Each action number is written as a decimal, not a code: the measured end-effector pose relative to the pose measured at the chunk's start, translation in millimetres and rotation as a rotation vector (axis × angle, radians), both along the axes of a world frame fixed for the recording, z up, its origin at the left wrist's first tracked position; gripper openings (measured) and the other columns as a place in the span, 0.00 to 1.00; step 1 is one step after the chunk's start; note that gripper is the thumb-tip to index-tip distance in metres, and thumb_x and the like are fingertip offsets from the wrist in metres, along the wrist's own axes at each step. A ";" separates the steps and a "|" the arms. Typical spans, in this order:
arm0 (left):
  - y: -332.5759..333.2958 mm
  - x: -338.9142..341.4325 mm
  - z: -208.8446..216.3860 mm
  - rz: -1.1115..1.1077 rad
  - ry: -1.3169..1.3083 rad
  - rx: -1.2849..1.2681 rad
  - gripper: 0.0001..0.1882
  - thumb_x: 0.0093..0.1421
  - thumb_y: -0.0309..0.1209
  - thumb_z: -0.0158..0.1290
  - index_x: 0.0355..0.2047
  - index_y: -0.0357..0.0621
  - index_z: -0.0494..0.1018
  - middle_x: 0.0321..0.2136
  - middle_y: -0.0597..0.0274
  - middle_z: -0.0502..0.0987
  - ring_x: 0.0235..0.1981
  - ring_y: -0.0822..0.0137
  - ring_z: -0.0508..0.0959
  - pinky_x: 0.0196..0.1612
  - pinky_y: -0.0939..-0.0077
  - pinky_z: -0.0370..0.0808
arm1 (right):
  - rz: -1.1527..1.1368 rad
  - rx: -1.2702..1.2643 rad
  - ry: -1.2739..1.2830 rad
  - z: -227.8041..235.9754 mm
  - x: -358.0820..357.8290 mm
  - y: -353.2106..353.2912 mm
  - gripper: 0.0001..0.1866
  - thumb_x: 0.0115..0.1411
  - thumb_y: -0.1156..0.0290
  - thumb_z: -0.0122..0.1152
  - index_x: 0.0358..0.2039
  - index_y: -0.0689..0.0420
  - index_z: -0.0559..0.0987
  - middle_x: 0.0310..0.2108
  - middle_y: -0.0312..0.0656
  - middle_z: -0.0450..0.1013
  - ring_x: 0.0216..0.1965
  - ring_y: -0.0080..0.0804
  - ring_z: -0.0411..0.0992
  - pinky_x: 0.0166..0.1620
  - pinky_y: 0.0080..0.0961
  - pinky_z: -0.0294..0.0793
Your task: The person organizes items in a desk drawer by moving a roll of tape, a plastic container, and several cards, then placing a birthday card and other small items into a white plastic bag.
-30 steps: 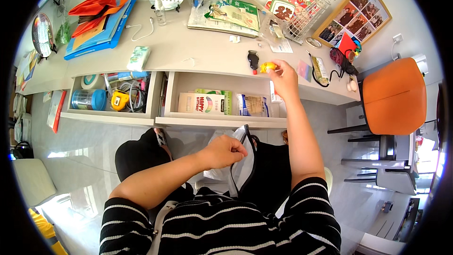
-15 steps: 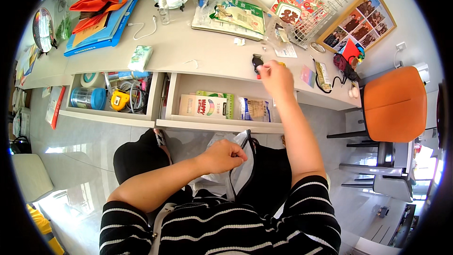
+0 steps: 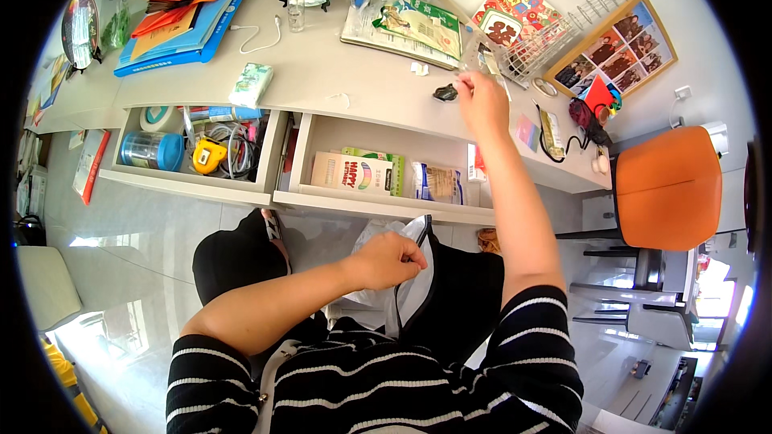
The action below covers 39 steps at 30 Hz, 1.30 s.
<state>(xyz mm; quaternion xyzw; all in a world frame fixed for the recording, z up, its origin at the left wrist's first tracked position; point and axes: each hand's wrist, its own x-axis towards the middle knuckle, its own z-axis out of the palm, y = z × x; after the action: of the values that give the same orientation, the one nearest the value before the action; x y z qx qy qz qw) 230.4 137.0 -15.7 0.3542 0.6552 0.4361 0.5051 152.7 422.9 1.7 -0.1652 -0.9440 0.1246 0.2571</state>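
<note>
My left hand point(image 3: 389, 260) is closed on the dark-edged rim of a whitish plastic bag point(image 3: 415, 293), held low over my lap. My right hand point(image 3: 483, 104) reaches over the right part of the desk point(image 3: 378, 88), its fingertips pinched together. Whatever is between them is too small to make out. Just left of those fingertips lies a small black object point(image 3: 445, 92), its kind unclear. Below my right forearm, an open drawer point(image 3: 338, 137) holds a cream card pack point(image 3: 350, 174), a green packet point(image 3: 396, 173) and a clear bag of tan sticks point(image 3: 437, 183).
Another open drawer point(image 3: 173, 181) on the left contains a yellow tape measure point(image 3: 209, 156), a blue-lidded jar point(image 3: 165, 151) and cables. A tissue pack point(image 3: 252, 84), a blue folder point(image 3: 181, 48), a wire rack point(image 3: 535, 52) and a photo frame point(image 3: 619, 40) occupy the desk. An orange chair point(image 3: 667, 189) stands right.
My right hand has moved slightly up and away from the black object, which lies uncovered on the desk. My left hand keeps its grip on the bag. The view has shifted slightly.
</note>
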 end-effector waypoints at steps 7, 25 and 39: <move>-1.5 -6.1 5.6 0.024 0.019 0.009 0.10 0.51 0.31 0.54 0.33 0.43 0.79 0.22 0.60 0.77 0.24 0.71 0.75 0.31 0.76 0.72 | -0.136 0.071 -0.366 33.4 -25.0 34.4 0.05 0.49 0.66 0.64 0.27 0.52 0.81 0.30 0.45 0.77 0.35 0.44 0.75 0.39 0.37 0.74; -12.9 -15.5 8.0 0.002 0.100 -0.140 0.09 0.46 0.30 0.53 0.28 0.44 0.80 0.27 0.54 0.80 0.31 0.58 0.79 0.39 0.69 0.75 | -0.306 0.210 -0.525 21.5 -5.3 141.0 0.04 0.44 0.69 0.64 0.21 0.53 0.81 0.25 0.45 0.77 0.30 0.42 0.75 0.36 0.35 0.73; -17.3 -8.6 -19.1 -0.077 0.221 -0.122 0.10 0.49 0.33 0.54 0.28 0.41 0.79 0.22 0.56 0.79 0.24 0.63 0.79 0.33 0.73 0.75 | -0.130 0.265 -0.692 -5.4 -63.7 32.5 0.10 0.54 0.74 0.51 0.35 0.60 0.79 0.39 0.50 0.75 0.42 0.46 0.74 0.43 0.38 0.74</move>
<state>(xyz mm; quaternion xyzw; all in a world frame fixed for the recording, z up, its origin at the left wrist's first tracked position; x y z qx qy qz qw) 221.8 119.7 -34.8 0.3936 0.7180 0.3342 0.4667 89.0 455.5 -3.8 -0.2224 -0.9705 -0.0781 -0.0504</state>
